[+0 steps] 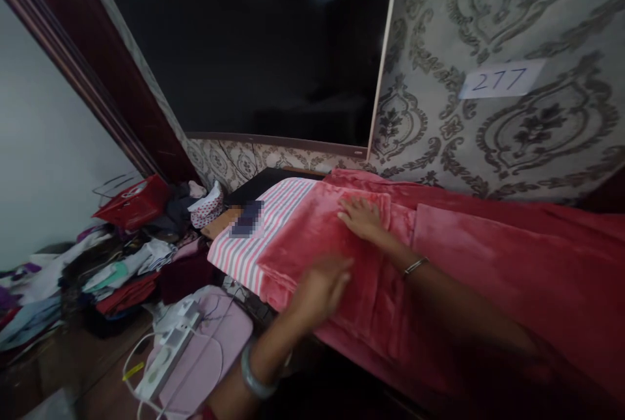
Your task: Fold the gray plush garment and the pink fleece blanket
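1. Pink fleece blanket (342,251) lies folded on the worktop, partly over a striped cloth (266,228).
2. Our right hand (361,218) presses flat, grip open, on the blanket.
3. Our left hand (319,290), fingers spread, rests on its near edge.

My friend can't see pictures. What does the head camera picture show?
Two bare hands press flat on a fuzzy pink blanket: the right hand farther up, the left hand near the edge. A striped cloth lies under it, and a pile of clothes sits at left.
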Motion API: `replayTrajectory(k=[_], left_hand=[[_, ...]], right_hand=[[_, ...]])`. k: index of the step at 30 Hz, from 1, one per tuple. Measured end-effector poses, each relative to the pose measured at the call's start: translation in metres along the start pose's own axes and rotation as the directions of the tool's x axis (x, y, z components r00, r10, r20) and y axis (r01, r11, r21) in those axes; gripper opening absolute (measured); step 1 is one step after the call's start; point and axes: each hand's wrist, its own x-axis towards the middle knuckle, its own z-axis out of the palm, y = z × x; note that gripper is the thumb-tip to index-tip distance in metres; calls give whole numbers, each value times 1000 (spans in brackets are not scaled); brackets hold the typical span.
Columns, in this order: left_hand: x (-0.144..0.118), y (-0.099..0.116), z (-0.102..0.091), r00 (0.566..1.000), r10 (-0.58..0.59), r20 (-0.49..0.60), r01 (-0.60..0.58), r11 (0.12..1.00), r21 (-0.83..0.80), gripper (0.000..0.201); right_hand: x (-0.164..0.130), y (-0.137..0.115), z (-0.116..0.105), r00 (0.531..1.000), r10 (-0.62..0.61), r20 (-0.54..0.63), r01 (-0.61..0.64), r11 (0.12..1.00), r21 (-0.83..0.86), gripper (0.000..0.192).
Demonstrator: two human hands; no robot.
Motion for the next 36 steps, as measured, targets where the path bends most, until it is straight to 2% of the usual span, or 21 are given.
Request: replayTrajectory(k=[1, 3, 5, 8, 13, 19, 23, 26, 30, 33, 36], left_hand=[[11, -12, -8, 997, -55, -55, 60, 994, 93, 47], [29, -37, -15, 976, -192, -100, 214, 925, 314, 54], [38, -60, -11, 939, -338, -69, 333, 834, 441, 64], [36, -81, 4, 885, -464, 16, 397, 774, 494, 69], [31, -86, 13, 880, -473, 44, 387, 767, 512, 70], [34, -89, 13, 886, -464, 19, 380, 748, 544, 69], [33, -91, 13, 890, -456, 21, 371, 750, 548, 68], [33, -90, 12, 888, -460, 18, 373, 742, 556, 68], [35, -89, 12, 892, -452, 15, 364, 736, 571, 67], [33, -88, 11, 885, -464, 24, 373, 740, 560, 67], [33, -89, 4, 869, -491, 54, 391, 751, 532, 66]], right_hand=[[-2, -6, 1, 999, -35, -21, 35, 999, 3, 63], [-8, -15, 7, 996, -85, -36, 85, 996, -2, 63], [-16, -17, 19, 992, -118, -35, 117, 993, -23, 63], [-27, -11, 37, 986, -160, -40, 158, 986, -54, 65], [-36, -1, 42, 984, -174, -46, 170, 983, -70, 68], [-55, 13, 30, 976, -217, 17, 217, 971, -102, 68], [-60, 23, 16, 972, -209, 108, 216, 975, -60, 70], [-45, 27, 0, 975, -202, 98, 204, 979, -15, 67], [-6, 28, -15, 997, -60, -57, 61, 998, 25, 65], [19, 37, -16, 992, 67, -104, -62, 997, 44, 61], [35, 59, -11, 980, 148, -135, -141, 988, 59, 58]])
